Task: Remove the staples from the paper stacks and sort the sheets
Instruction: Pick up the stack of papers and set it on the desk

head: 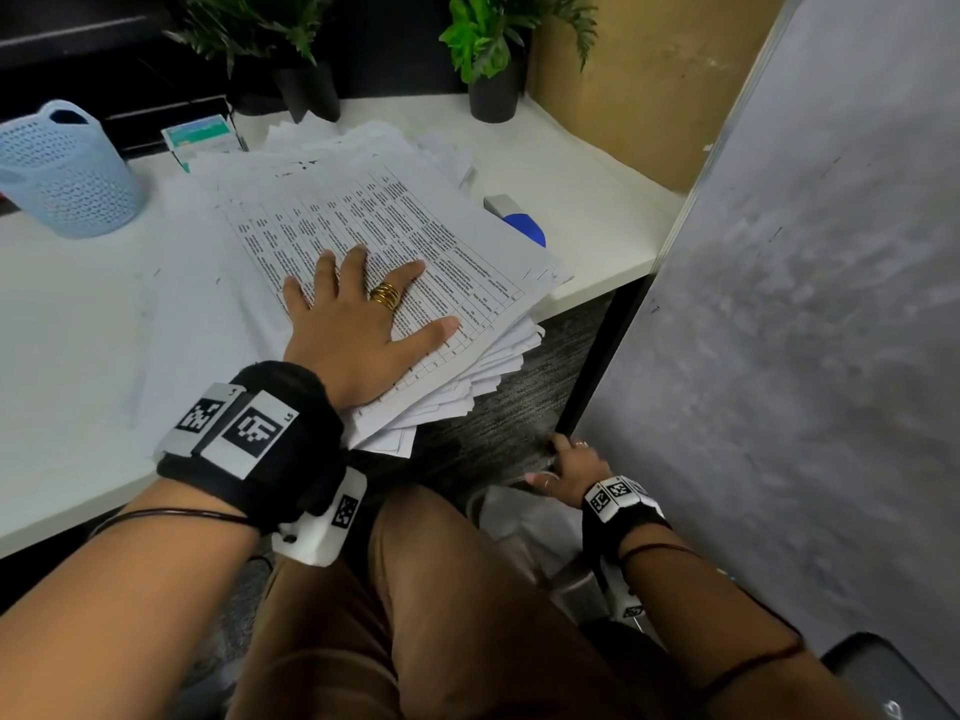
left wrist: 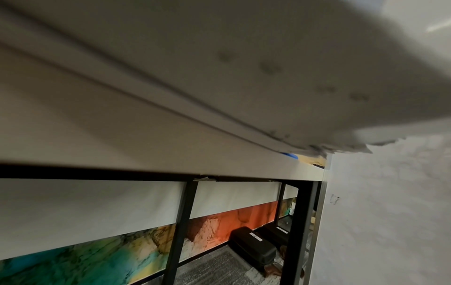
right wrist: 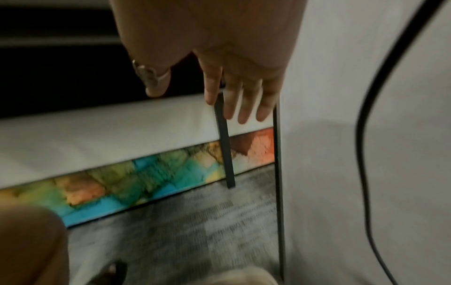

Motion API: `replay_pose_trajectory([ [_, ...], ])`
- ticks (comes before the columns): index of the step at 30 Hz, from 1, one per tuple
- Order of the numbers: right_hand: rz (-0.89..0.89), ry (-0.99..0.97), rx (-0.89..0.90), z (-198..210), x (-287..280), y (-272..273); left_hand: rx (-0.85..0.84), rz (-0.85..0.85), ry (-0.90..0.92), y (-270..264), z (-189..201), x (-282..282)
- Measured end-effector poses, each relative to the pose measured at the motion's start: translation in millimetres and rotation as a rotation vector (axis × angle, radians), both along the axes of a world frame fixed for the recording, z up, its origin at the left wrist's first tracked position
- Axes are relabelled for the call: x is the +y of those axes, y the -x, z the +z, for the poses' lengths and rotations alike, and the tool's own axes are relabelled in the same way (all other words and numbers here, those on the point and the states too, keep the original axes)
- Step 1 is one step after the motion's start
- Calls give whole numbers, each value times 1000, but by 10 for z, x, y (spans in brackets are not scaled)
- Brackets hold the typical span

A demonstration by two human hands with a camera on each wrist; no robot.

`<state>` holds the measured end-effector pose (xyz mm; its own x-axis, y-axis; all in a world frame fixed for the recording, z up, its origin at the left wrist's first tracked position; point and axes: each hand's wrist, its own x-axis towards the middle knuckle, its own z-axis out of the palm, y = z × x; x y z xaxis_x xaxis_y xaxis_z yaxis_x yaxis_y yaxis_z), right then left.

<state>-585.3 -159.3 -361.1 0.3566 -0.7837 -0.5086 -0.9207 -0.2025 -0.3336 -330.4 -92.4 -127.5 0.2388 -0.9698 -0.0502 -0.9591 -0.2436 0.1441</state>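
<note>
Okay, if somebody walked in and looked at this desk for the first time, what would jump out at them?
First, the left hand, gold ring on one finger, pressed flat on a messy paper stack overhanging the white desk's near edge. Then the right hand, fingers straight, low beside the grey partition. A blue mesh basket stands far left.

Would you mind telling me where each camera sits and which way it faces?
Head: above, looking down at the left hand flat on the paper stack; forearms, knees and right hand show.
Left wrist: at the desk edge, under overhanging paper, facing under the desk; no hand shows.
Right wrist: below desk height, facing the carpet; straight fingers show.
Both wrist views share the colourful wall strip.
</note>
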Motion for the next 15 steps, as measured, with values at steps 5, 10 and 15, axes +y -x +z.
replay_pose_trajectory([
  [5, -118, 475, -373, 824, 16, -78, -7, 5, 23, -4, -2, -30],
  [10, -75, 784, -797, 1624, 87, -344, 13, -4, 50, 1, 36, -7],
  [15, -11, 904, -986, 2169, 50, -644, 29, 14, 66, -30, 213, 49],
])
